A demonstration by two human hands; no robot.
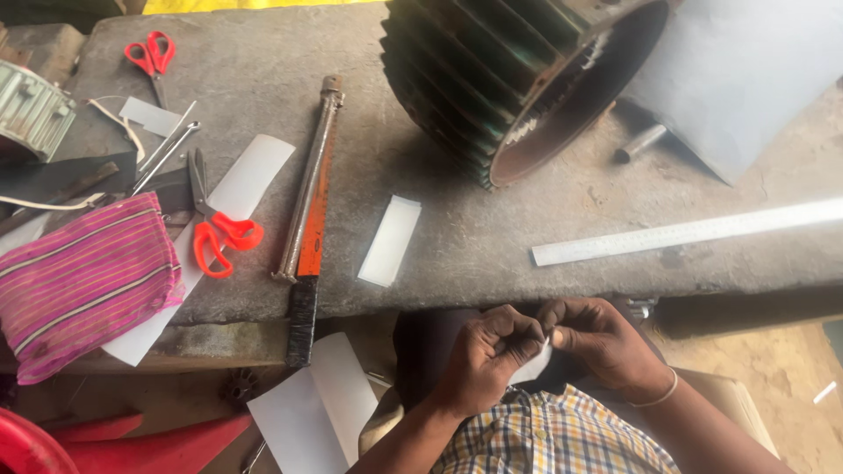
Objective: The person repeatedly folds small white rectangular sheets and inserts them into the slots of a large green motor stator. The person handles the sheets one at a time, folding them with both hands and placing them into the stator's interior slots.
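Observation:
Both my hands meet just below the stone workbench's front edge (492,294). My left hand (487,355) and my right hand (597,338) pinch a small white strip of paper (536,364) between their fingertips; most of the strip is hidden by the fingers. A thin bangle sits on my right wrist. Another white paper strip (391,240) lies flat on the bench just above my hands. My checked sleeve (544,434) fills the bottom of the view.
A dark finned motor housing (509,79) stands at the back. A steel ruler (685,233) lies to the right; a hacksaw frame (309,202), two orange-handled scissors (219,233) (151,54), and a striped pink cloth (83,281) lie to the left. White sheets (316,408) lie below the bench.

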